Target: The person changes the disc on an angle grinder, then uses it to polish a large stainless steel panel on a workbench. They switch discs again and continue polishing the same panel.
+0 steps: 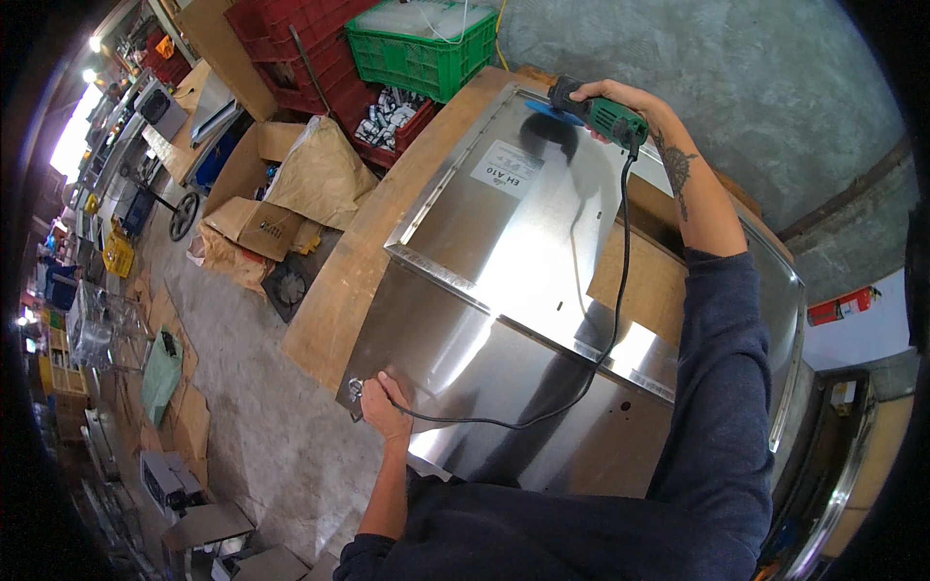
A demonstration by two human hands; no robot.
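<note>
Our right hand (605, 102) grips the green power tool (593, 114), its blue disc (554, 112) against the steel panel (523, 252). Our left hand (386, 405) presses the panel's near corner, fingers closed on its edge.

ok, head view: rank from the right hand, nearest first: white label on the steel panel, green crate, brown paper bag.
From the right hand, which grips a green power tool:
1. White label, just left on the steel panel.
2. Green crate, up-left beyond the bench.
3. Brown paper bag, far left, on the floor boxes.

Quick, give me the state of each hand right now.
Left hand: resting on the lower corner of the steel panel, fingers curled; grip cannot be told.
Right hand: closed around the green power tool.
</note>
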